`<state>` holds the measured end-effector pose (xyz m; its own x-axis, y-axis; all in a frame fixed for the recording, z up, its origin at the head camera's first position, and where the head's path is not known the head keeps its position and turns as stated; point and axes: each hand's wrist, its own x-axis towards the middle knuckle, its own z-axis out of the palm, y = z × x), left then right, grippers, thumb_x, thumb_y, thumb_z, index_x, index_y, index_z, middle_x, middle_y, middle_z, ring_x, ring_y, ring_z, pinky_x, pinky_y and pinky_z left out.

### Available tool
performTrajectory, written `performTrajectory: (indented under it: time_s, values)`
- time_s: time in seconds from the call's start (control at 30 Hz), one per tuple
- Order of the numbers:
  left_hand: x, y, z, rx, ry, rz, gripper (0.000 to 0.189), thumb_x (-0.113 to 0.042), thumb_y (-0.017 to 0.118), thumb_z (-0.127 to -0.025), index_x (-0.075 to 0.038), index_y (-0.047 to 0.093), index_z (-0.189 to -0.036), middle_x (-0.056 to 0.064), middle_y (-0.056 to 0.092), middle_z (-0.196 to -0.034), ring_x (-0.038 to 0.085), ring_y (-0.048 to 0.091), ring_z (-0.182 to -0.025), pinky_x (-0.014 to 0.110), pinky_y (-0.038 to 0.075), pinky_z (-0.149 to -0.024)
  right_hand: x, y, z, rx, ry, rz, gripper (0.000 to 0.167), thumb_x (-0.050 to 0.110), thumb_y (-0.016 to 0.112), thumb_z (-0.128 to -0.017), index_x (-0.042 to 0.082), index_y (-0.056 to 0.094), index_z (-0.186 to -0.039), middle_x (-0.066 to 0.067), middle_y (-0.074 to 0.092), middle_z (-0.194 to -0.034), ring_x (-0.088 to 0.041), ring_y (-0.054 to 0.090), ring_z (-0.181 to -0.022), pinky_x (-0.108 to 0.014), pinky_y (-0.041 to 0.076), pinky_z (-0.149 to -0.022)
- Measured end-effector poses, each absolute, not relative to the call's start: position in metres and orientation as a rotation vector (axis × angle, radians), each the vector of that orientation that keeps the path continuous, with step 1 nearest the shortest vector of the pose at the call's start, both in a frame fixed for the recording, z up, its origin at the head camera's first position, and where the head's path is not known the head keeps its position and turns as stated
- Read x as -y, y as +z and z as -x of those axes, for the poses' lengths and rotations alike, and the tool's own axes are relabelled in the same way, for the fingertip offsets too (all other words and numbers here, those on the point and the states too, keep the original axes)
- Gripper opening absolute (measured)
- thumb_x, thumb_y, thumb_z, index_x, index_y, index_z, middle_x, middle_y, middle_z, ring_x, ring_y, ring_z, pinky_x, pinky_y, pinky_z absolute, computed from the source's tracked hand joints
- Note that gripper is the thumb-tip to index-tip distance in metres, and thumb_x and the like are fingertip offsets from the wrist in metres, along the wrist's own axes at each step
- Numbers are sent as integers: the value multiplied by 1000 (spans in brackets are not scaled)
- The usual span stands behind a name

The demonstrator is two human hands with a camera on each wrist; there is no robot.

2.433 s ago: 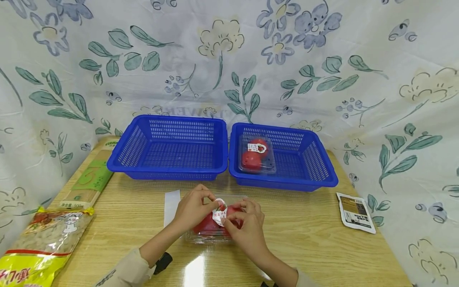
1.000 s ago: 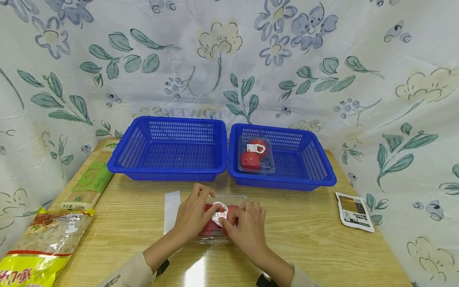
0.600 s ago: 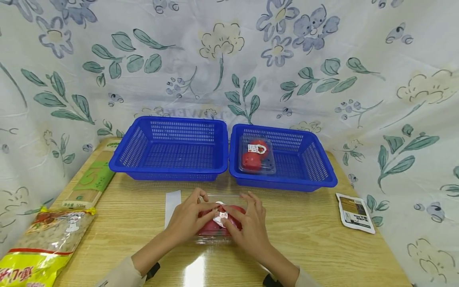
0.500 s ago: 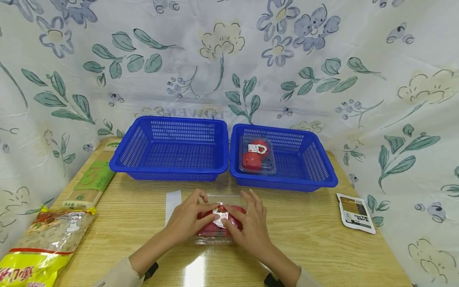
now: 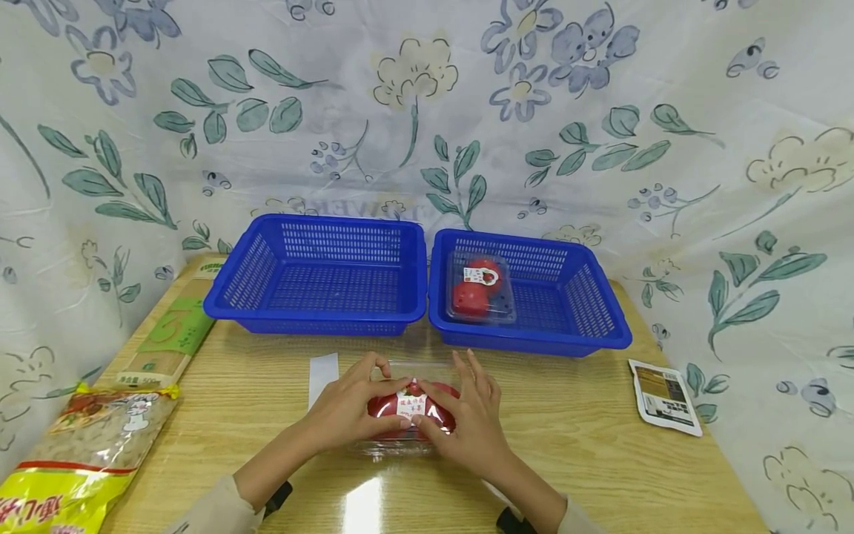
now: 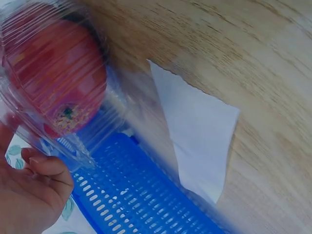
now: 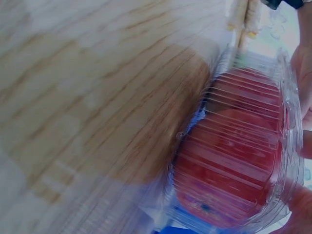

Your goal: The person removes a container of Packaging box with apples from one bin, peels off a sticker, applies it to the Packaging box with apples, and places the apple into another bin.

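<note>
A clear plastic fruit box (image 5: pixel 394 447) with red apples (image 6: pixel 63 73) inside lies on the table in front of me. On its lid is a white label (image 5: pixel 411 405) with a red fruit picture. My left hand (image 5: pixel 350 406) touches the label's left side with thumb and forefinger, the other fingers bent at the lid's far edge. From the right, my right hand (image 5: pixel 470 415) presses the label with thumb and forefinger, its remaining fingers spread straight over the lid. The right wrist view shows the box's ribbed side and two apples (image 7: pixel 224 165).
Two blue baskets stand behind: the left basket (image 5: pixel 313 326) and the right basket (image 5: pixel 534 345), which holds another labelled fruit box (image 5: pixel 497 308). A white paper strip (image 5: pixel 323 374) lies left of my hands. Packets (image 5: pixel 167 334) and a yellow bag (image 5: pixel 87 445) line the left; a small pouch (image 5: pixel 663 397) lies right.
Both hands first held the label at its edges, bent up. Now it lies flatter on the lid, my thumbs and forefingers spread to its sides. The box has stayed in place.
</note>
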<state>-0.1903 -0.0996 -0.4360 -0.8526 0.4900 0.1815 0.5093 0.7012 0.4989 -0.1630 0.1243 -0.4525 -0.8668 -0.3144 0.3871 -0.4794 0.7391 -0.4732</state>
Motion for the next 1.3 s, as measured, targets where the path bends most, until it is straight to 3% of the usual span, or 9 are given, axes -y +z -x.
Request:
performTrajectory:
  time_s: [0.23,0.4,0.67,0.83,1.1,1.3]
  values:
    - [103,-438,192,2859,-972,893,48,-47,68,-91,-24,65,-133,-8,40,-110,7,36,-80,19,29,-50,-127,-456,165,2625,966,-615,42,37,72,-86,23,72,-125,-26,35,-154,-48,16,-146,-73,12,-107]
    - [103,-437,191,2872,-987,854,44,-42,66,-92,-25,65,-132,-9,41,-110,7,37,-82,20,30,-51,-127,-455,164,2586,1021,-575,37,38,74,-85,23,75,-119,-24,38,-154,-47,19,-146,-71,11,-108]
    - [101,-436,188,2867,-986,815,44,-46,65,-92,-24,67,-131,-8,42,-111,7,36,-82,20,30,-51,-129,-459,163,2411,891,-682,29,32,80,-80,21,80,-106,-21,47,-149,-46,29,-140,-69,19,-103]
    - [101,-436,189,2874,-986,798,45,-48,65,-92,-25,67,-131,-8,42,-111,7,35,-78,21,29,-52,-135,-465,158,2310,808,-796,19,33,73,-89,20,82,-99,-20,50,-146,-43,33,-138,-61,26,-100]
    - [103,-437,190,2858,-1000,817,48,-49,66,-91,-23,66,-132,-8,41,-110,7,35,-78,20,29,-53,-144,-462,142,2305,697,-926,24,41,63,-96,27,79,-107,-15,47,-148,-42,33,-139,-60,28,-100]
    - [105,-440,189,2817,-1017,837,49,-46,67,-91,-26,62,-136,-8,43,-113,7,37,-81,20,33,-58,-147,-452,135,2392,798,-932,34,44,69,-92,22,76,-117,-17,47,-148,-42,33,-139,-68,29,-98]
